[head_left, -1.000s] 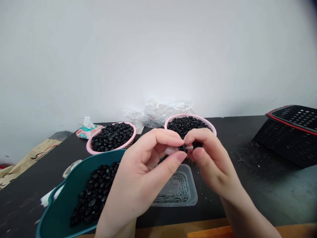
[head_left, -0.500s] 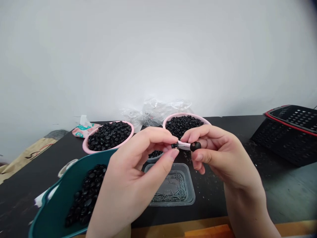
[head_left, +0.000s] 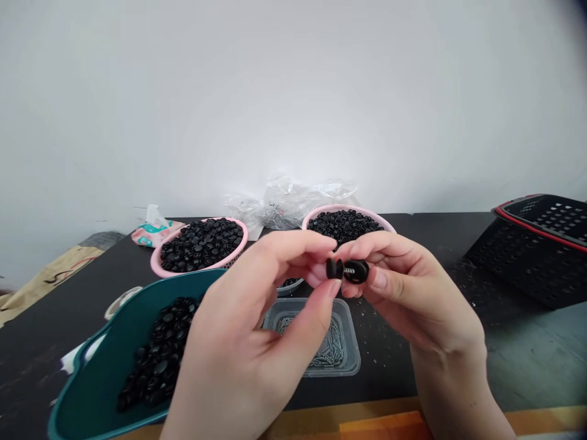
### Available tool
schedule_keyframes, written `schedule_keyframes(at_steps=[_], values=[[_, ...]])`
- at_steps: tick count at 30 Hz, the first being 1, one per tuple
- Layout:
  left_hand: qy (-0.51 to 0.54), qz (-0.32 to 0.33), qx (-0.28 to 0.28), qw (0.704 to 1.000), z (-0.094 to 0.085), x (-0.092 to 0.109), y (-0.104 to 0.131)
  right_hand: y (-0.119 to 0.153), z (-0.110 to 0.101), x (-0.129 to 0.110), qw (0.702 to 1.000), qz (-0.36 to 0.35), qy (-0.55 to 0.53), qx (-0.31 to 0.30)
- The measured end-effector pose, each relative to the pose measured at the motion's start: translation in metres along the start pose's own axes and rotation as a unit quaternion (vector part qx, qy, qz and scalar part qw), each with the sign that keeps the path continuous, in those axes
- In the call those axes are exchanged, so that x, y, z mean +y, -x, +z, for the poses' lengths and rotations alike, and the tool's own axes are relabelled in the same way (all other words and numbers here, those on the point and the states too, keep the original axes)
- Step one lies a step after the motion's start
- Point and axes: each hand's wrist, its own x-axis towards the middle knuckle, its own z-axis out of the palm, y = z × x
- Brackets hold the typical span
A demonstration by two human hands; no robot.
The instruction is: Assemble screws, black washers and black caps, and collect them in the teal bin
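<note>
In the middle of the head view, my left hand [head_left: 247,330] pinches a small black plastic cord lock button [head_left: 334,269] between thumb and fingers. Facing it, my right hand [head_left: 431,293] grips a rounded black cord lock body [head_left: 361,272] with thumb and fingertips. A short metal spring [head_left: 349,271] shows in the gap between the two black parts, in line with both. Below the hands, a clear plastic container [head_left: 353,348] holds many small springs, partly covered by my left thumb.
A teal scoop-shaped basin [head_left: 87,391] with black pieces stands at left. Behind are two pink baskets, one left [head_left: 158,266] and one right [head_left: 389,225], full of black parts. Clear plastic bags [head_left: 288,201] lie by the wall; a black crate [head_left: 527,263] stands right.
The two black parts have come closer together, and less of the spring shows between them. My left hand has shifted slightly right; the right hand has turned the body a little.
</note>
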Motion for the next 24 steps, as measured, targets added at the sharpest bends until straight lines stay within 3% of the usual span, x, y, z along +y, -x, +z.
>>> schedule_keyframes(at_steps=[12,24], values=[[-0.072,0.061,0.006,0.996,0.0047,0.0028,-0.0039,0.0011,0.0004,-0.0023,0.999,0.002,0.032,0.013],[-0.055,0.052,0.000,0.997,0.0071,0.0009,-0.0016,0.0023,-0.0010,-0.0030,0.999,0.027,0.031,0.008]])
